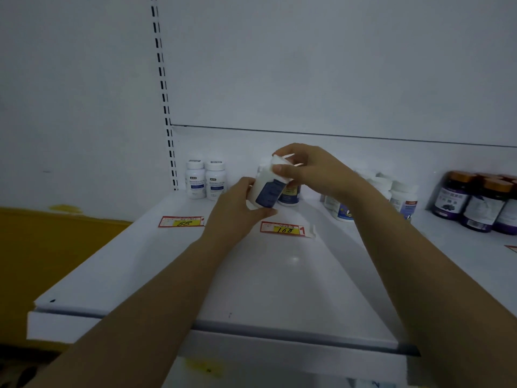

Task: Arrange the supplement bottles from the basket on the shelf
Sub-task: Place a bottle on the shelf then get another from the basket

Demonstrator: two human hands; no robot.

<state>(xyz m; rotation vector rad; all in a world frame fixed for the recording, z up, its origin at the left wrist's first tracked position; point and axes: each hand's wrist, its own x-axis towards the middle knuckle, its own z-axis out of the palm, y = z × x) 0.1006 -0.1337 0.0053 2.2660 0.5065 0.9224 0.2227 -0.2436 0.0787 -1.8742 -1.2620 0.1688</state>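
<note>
Both hands hold one white supplement bottle with a dark blue label, tilted above the white shelf. My left hand grips its lower end from the left. My right hand pinches its white cap from above. Right behind it stands another blue-labelled bottle, partly hidden. Two white bottles stand at the back left of the shelf. The basket is not in view.
More white bottles stand behind my right forearm, and dark purple bottles with brown caps at the far right. Red-and-yellow price tags lie on the shelf. A slotted upright runs up the back left.
</note>
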